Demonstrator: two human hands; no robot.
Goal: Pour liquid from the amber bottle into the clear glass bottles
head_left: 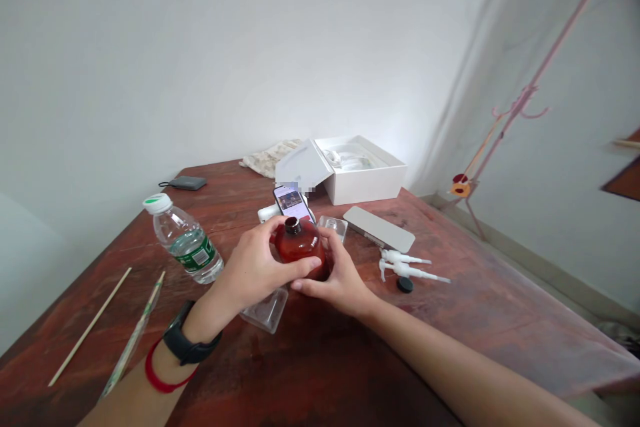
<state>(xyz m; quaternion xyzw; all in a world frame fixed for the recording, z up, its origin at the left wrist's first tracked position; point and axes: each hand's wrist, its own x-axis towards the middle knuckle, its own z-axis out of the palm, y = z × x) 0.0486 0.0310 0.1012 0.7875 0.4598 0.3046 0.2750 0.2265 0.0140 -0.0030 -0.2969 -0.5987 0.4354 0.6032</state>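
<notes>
A brown-red translucent bottle (pixel 303 241) with an uncapped neck is held between my two hands above the table. My left hand (pixel 260 257) wraps round its left side, with the thumb across the front. On the right side, my right hand (pixel 340 277) grips it with fingers behind and thumb in front. Below and beside them lies a clear plastic tray (pixel 267 310), partly hidden by my left hand. Another clear plastic piece (pixel 336 228) sits just behind my right hand. White pump heads (pixel 406 263) and a black cap (pixel 405 285) lie to the right.
A water bottle (pixel 193 247) stands at left, near a bare chopstick (pixel 93 323) and wrapped chopsticks (pixel 135 330). Behind the hands are a lit phone (pixel 293 201), an open white box (pixel 367 177), a grey flat case (pixel 379 230), a cloth (pixel 267 159) and a dark power bank (pixel 187 183).
</notes>
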